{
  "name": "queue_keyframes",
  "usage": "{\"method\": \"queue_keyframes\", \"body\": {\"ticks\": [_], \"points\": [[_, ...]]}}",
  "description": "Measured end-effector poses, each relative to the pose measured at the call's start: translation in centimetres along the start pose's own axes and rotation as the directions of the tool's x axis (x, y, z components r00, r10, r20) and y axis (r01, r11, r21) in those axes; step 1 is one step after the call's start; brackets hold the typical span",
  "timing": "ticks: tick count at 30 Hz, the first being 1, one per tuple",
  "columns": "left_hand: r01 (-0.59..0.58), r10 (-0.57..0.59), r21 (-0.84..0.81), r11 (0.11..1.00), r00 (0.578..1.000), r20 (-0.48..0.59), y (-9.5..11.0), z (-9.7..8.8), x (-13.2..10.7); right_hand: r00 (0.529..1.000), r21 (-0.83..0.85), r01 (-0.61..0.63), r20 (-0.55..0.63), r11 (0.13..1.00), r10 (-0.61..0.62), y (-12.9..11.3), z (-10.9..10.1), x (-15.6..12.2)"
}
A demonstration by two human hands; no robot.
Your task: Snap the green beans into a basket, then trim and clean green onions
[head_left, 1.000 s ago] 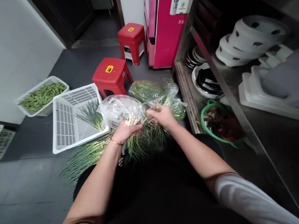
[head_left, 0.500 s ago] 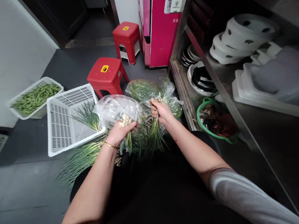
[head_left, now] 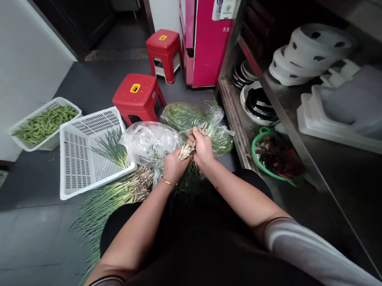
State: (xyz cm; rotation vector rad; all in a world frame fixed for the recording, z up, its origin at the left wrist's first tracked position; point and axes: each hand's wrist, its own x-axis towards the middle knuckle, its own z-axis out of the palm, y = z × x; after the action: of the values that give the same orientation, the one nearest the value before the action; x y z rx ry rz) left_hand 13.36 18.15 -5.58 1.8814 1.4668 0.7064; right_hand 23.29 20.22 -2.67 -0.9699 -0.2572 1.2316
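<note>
My left hand (head_left: 172,165) and my right hand (head_left: 202,148) are pressed close together, both closed round one bunch of green chives (head_left: 185,151) whose pale root ends stick out between them. The green leaves hang down over my lap. Just behind my hands lie a crumpled clear plastic bag (head_left: 147,140) and a second bag full of greens (head_left: 192,116). More chives (head_left: 111,201) lie spread on the floor to the left of my left hand. A few sit in the white slotted basket (head_left: 83,169).
Two red stools (head_left: 136,93) stand ahead by a pink cabinet (head_left: 207,31). A white basket of green beans (head_left: 42,124) sits at the left wall. On the right, a steel shelf unit holds plates (head_left: 259,104), a green basket of scraps (head_left: 273,152) and white trays.
My hands, each holding its own bunch half a second ago, have come together and now grip a single bunch. The chive pile on the floor shows more fully.
</note>
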Motion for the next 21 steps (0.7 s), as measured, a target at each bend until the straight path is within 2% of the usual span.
{"method": "queue_keyframes", "body": {"ticks": [2, 6, 10, 12, 14, 16, 18, 20, 21], "points": [[-0.027, 0.027, -0.034, 0.999, 1.000, 0.002, -0.2, -0.3, 0.2, 1.000, 0.022, -0.021, 0.012, 1.000, 0.021, -0.4, -0.1, 0.0], [-0.021, 0.015, -0.053, 0.998, 0.994, -0.109, 0.1, -1.0, 0.1, 0.997, 0.086, -0.073, 0.039, 0.994, 0.070, -0.7, -0.5, 0.0], [0.011, -0.037, -0.236, 0.972, 0.994, -0.106, 0.8, -1.5, -0.1, 0.995, 0.110, -0.094, 0.043, 0.989, 0.090, -0.4, -0.6, -0.1], [0.080, -0.124, -0.341, 0.937, 0.986, -0.109, 0.9, -1.7, 0.0, 0.998, 0.086, -0.058, 0.024, 0.995, 0.056, -0.5, -0.7, 0.1], [0.179, -0.249, -0.499, 0.848, 0.965, -0.078, 0.8, -2.1, 0.2, 1.000, 0.027, 0.013, 0.016, 1.000, -0.014, -1.1, -1.0, 0.6], [0.252, -0.341, -0.688, 0.681, 0.940, 0.007, 0.6, -2.8, 0.4, 0.994, -0.079, 0.106, 0.039, 0.991, -0.103, -2.1, -1.5, 1.0], [0.284, -0.364, -0.819, 0.498, 0.926, 0.100, 0.2, -3.8, 0.7, 0.981, -0.269, 0.169, 0.139, 0.948, -0.136, -2.7, -2.1, 1.2], [0.323, -0.356, -0.869, 0.375, 0.915, 0.187, -0.2, -5.1, 0.7, 0.942, -0.505, 0.204, 0.335, 0.839, -0.027, -2.6, -2.6, 1.0], [0.349, -0.356, -0.876, 0.332, 0.907, 0.226, -0.4, -5.7, 0.7, 0.901, -0.604, 0.225, 0.428, 0.765, 0.073, -2.2, -2.8, 0.7]]}}
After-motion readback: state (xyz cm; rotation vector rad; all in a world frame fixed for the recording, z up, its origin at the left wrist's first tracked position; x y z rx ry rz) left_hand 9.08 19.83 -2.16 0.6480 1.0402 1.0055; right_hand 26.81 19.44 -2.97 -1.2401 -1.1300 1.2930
